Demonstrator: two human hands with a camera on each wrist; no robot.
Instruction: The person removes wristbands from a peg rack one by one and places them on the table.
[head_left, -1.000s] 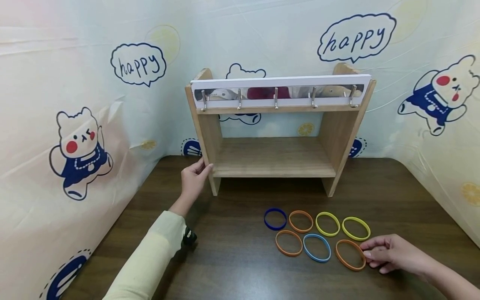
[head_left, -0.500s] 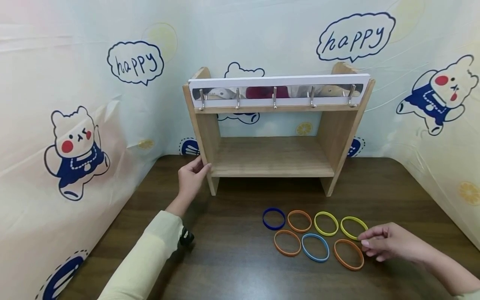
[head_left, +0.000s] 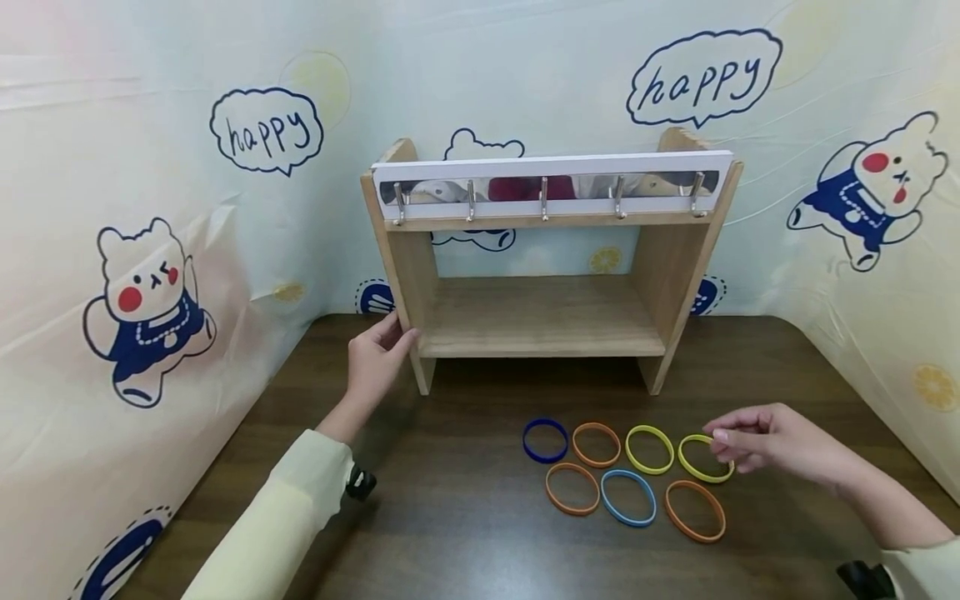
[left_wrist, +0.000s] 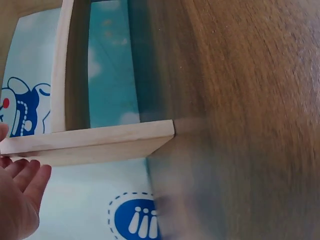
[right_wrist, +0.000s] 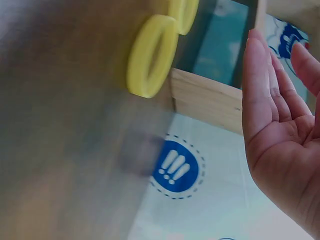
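My left hand (head_left: 372, 362) holds the front edge of the left side panel (head_left: 395, 279) of a small wooden shelf rack (head_left: 547, 312), thumb in front and fingers behind. In the left wrist view, its fingers (left_wrist: 37, 185) reach under that panel's edge. My right hand (head_left: 780, 442) hovers over the rightmost yellow silicone wristband (head_left: 705, 477), with nothing in it; the right wrist view shows its fingers extended and the thumb apart. Beside that band lie another yellow wristband (head_left: 651, 472) and an orange wristband (head_left: 696, 540), flat on the table.
Left of these lie a light blue wristband (head_left: 627, 523), a dark blue wristband (head_left: 545, 460) and two orange wristbands (head_left: 596, 464). A white-framed strip with several metal hooks (head_left: 543, 200) spans the rack's top front. Printed cloth (head_left: 247, 217) encloses the brown table (head_left: 465, 558).
My right hand has moved from beside the front orange wristband, up and away over the right yellow one. The left hand keeps its hold on the rack; the wristbands lie where they were.
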